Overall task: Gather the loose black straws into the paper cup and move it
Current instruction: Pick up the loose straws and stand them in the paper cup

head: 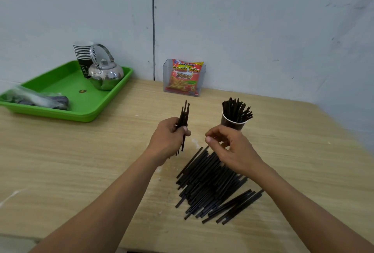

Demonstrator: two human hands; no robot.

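While the left hand (168,140) grips an upright straw bundle (185,113), the right hand (232,148) hovers curled, empty, between paper cup (230,124) and straw pile (208,188).

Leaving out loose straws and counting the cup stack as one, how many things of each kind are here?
Green plastic tray: 1
Shiny steel kettle: 1
Stack of paper cups: 1
Clear plastic box: 1
Red snack packet: 1
Dark paper cup of black straws: 1
Clear plastic bag: 1
Total: 7
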